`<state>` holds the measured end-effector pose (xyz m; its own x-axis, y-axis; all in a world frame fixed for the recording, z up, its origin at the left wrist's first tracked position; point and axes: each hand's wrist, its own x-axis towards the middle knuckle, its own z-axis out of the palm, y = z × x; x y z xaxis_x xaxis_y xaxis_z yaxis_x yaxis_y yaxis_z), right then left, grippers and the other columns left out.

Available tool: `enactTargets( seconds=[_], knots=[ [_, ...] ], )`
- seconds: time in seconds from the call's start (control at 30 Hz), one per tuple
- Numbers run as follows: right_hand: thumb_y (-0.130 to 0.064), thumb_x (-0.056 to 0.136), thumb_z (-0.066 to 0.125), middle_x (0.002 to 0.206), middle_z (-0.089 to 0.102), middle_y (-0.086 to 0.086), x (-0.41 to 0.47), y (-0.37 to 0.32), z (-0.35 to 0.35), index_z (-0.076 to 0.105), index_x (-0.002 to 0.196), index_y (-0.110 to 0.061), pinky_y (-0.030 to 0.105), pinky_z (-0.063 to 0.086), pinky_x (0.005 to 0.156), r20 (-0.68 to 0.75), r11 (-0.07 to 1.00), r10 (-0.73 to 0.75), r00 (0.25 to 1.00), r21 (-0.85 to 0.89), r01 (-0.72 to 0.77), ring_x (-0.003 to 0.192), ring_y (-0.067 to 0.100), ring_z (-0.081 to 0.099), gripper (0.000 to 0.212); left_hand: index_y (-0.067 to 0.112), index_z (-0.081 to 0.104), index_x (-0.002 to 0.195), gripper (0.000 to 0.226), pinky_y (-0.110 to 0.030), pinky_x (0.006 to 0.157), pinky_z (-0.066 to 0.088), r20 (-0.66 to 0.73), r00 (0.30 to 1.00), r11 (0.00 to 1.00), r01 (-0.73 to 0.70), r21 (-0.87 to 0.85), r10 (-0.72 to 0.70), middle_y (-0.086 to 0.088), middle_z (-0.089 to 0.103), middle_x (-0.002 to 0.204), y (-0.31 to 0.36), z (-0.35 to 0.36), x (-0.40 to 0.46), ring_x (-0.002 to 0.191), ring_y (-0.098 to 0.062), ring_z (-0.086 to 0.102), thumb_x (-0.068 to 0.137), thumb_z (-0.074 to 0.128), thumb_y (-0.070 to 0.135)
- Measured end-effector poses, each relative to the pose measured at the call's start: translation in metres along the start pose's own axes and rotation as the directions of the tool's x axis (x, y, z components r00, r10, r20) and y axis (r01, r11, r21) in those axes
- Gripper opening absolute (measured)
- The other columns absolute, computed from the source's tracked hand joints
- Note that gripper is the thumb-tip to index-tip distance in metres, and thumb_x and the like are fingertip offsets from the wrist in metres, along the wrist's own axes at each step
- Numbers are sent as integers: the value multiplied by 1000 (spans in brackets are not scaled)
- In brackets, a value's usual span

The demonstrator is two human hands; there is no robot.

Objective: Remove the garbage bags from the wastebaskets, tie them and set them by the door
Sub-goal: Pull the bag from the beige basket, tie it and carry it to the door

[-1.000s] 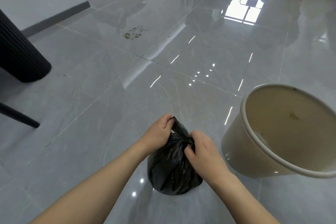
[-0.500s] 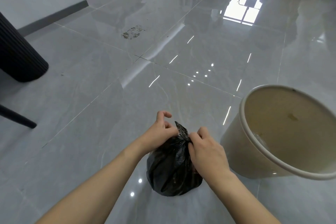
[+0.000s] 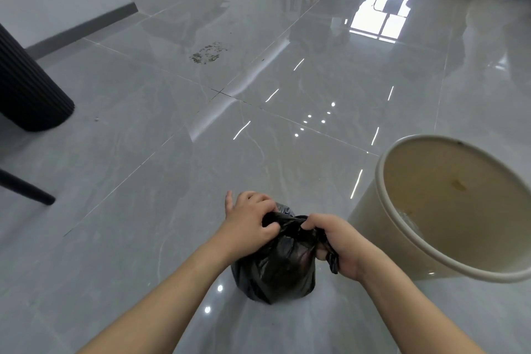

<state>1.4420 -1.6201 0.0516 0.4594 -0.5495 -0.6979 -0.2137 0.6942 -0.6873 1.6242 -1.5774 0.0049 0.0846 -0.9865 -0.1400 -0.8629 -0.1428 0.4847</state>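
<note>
Fingers of the left hand (image 3: 249,221) and right hand (image 3: 339,244) curl tight on the bag (image 3: 275,267) top; the knot is hidden under them. It sits on the floor (image 3: 172,152), left of the bin (image 3: 370,227), whose right side is cut off.

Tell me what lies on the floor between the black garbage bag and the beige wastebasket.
Nothing: in the head view, only bare glossy tile separates the garbage bag from the wastebasket.
</note>
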Motion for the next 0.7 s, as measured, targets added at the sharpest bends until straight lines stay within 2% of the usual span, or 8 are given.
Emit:
enactTargets(
  seconds=[0.17,0.3,0.4,0.5,0.57,0.63,0.7],
  knots=[
    [-18,86,51,59,45,3,8,13,-7,52,70,-13,23,15,42,28,993,66,997,92,-69,41,11,26,17,32,60,106,20,-59,115,-9,-31,999,995,-33,96,36,15,51,125,-1,4,5,128,-14,31,88,51,37],
    [-21,90,50,53,43,5,13,16,-13,46,68,-14,19,15,33,19,992,125,992,7,-125,35,11,18,23,31,61,108,20,-57,116,-4,-61,998,999,16,43,-13,14,54,125,-4,5,9,128,-14,35,90,52,34],
    [-20,90,52,50,44,4,13,13,-14,48,68,-15,20,15,35,9,993,111,994,-34,-111,36,12,22,23,31,62,107,19,-57,116,-1,-61,998,999,33,12,-32,14,54,124,-7,4,10,128,-14,36,90,54,33],
    [-20,86,56,54,53,3,14,11,-17,57,65,-12,19,22,32,49,985,145,988,87,-148,35,11,37,22,32,61,107,17,-56,116,3,-41,998,998,56,-31,-57,14,55,123,-7,3,12,126,-14,37,92,53,33],
    [-24,78,59,62,55,2,17,10,-18,60,69,-12,19,25,32,72,981,137,988,130,-146,43,13,42,15,33,59,111,21,-53,116,7,-13,999,997,47,-64,-48,14,55,122,-7,1,11,125,-15,37,92,52,33],
    [-27,76,57,69,57,3,21,11,-19,62,74,-12,19,27,32,75,980,118,990,153,-128,50,15,45,16,35,53,119,32,-45,115,14,1,1000,986,21,-165,-21,15,52,123,-5,-4,6,122,-12,35,88,51,27],
    [-27,81,50,63,56,3,21,11,-19,61,71,-10,18,27,32,79,977,97,992,183,-110,46,13,46,22,36,49,120,40,-35,110,23,-3,998,929,64,-365,-70,19,48,121,-1,-13,-4,119,-7,35,82,51,23]
  ],
)
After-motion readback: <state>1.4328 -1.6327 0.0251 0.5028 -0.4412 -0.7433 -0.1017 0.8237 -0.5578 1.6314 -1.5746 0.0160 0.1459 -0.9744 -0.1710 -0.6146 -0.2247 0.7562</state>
